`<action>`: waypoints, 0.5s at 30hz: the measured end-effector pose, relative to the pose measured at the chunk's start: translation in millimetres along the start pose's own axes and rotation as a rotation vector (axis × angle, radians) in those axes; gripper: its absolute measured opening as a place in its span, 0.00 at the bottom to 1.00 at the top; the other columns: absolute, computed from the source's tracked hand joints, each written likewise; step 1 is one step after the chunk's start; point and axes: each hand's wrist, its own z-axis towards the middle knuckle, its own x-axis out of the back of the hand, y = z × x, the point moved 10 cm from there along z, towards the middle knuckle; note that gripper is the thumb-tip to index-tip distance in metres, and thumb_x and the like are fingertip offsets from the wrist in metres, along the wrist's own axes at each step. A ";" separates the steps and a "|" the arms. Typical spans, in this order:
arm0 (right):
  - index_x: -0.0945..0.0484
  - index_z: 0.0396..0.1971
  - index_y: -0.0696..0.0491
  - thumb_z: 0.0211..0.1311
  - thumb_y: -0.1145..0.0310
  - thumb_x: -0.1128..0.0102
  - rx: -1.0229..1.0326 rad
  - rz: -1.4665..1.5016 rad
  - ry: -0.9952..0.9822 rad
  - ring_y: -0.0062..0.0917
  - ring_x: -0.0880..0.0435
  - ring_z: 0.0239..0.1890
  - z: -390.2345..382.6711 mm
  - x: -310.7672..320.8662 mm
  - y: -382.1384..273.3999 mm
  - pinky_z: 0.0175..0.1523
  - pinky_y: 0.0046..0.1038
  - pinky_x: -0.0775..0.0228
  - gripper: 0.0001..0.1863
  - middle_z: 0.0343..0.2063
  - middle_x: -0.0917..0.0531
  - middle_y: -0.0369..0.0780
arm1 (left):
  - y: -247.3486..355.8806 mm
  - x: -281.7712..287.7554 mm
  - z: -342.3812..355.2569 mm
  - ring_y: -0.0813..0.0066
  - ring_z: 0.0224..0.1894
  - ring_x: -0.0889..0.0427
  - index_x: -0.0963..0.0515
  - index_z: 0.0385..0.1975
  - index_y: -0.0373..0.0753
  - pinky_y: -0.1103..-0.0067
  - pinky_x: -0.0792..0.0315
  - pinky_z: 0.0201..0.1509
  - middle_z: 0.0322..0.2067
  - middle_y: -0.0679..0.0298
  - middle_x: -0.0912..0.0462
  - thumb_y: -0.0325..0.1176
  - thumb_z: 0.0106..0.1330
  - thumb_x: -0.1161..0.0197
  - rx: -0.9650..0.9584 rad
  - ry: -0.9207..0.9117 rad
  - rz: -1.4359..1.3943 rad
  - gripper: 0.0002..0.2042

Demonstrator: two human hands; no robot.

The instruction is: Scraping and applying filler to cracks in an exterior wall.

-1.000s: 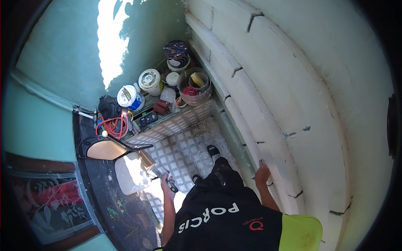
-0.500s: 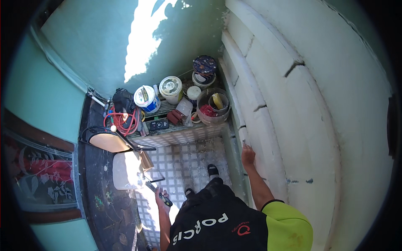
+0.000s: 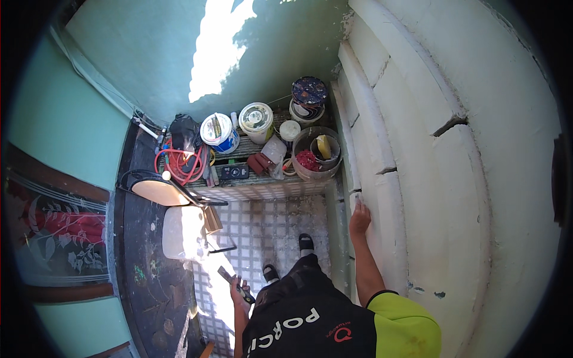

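My left hand point(image 3: 238, 289) is wrapped round the dark handle of a putty knife point(image 3: 225, 274), its flat blade pointing away over the sunlit tiles. At the right, my right hand point(image 3: 359, 221) reaches to the lowest rounded ledge point(image 3: 352, 170) of the stepped white wall. Its fingertips are pressed together against the ledge, just below a dark crack point(image 3: 355, 191). Whatever they hold, if anything, is too small to make out. Wider cracks point(image 3: 449, 126) cut through the ledges higher up.
Against the far wall a slatted bench point(image 3: 230, 156) carries lidded buckets point(image 3: 256, 119), a clear tub point(image 3: 316, 173) with a red cloth, a red hose point(image 3: 179, 169) and a black bag. A chair point(image 3: 179, 232) stands at the left, beside a dark ledge point(image 3: 143, 268). Patterned tiles point(image 3: 262, 227) cover the floor.
The view has shifted a little. My right hand has moved slightly up along the ledge, closer to the crack. My left hand still grips the putty knife, now closer to my body.
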 end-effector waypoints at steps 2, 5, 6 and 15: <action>0.21 0.45 0.52 0.60 0.73 0.49 0.102 -0.052 -0.022 0.32 0.18 0.40 -10.2 1.6 -3.0 0.43 0.33 0.24 0.14 0.34 0.18 0.40 | -6.0 -1.9 0.6 0.74 0.35 0.26 0.32 0.54 0.43 0.85 0.34 0.28 0.42 0.67 0.26 0.35 0.64 0.37 0.034 -0.048 0.028 0.20; 0.21 0.45 0.51 0.60 0.74 0.49 -0.063 -0.085 -0.144 0.33 0.17 0.39 -23.6 4.2 4.9 0.42 0.34 0.23 0.14 0.35 0.18 0.39 | 0.6 9.4 1.3 0.75 0.36 0.26 0.32 0.55 0.43 0.86 0.34 0.28 0.43 0.66 0.26 0.35 0.64 0.37 0.034 -0.048 0.036 0.20; 0.21 0.45 0.51 0.60 0.74 0.49 -0.067 -0.092 -0.127 0.33 0.17 0.39 -26.2 5.1 2.4 0.42 0.34 0.23 0.14 0.35 0.18 0.39 | 2.7 10.7 3.6 0.75 0.36 0.26 0.33 0.55 0.43 0.86 0.34 0.28 0.43 0.66 0.27 0.35 0.63 0.37 0.022 -0.024 0.029 0.21; 0.20 0.38 0.54 0.58 0.71 0.45 -0.078 0.075 -0.012 0.38 0.17 0.36 13.4 -18.0 -5.1 0.40 0.39 0.24 0.09 0.31 0.17 0.42 | 12.7 0.2 19.2 0.78 0.34 0.28 0.32 0.53 0.44 0.86 0.34 0.28 0.40 0.69 0.28 0.35 0.64 0.37 0.034 -0.135 0.108 0.19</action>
